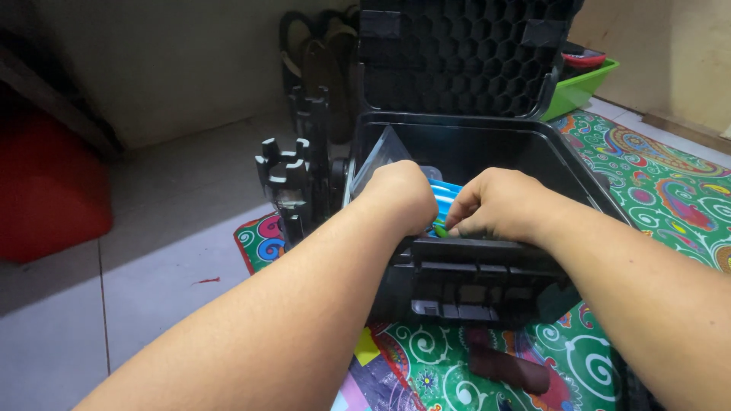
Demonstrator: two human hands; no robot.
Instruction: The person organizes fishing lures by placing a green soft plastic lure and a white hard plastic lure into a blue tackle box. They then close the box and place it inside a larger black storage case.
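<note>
Both of your hands are inside the open black case [487, 152], which sits on a patterned mat [670, 198] with its honeycomb lid [457, 53] raised at 12 o'clock. Your left hand [400, 196] and right hand [495, 204] are close together, fingers curled over a blue item [445, 196] with a green part [439, 227] at the case's front wall, at 6 o'clock of the opening. Both appear closed on it, but the fingertips are hidden, so the exact grip cannot be confirmed. Keep your wrists above the front latch block [464, 285] so your forearms do not drag on it. Support the item evenly from both sides and move it straight, clear of the clear plastic sheet [381, 156] at 10 o'clock. Avoid knocking the black stand [293, 183] at 9 o'clock outside the case.
</note>
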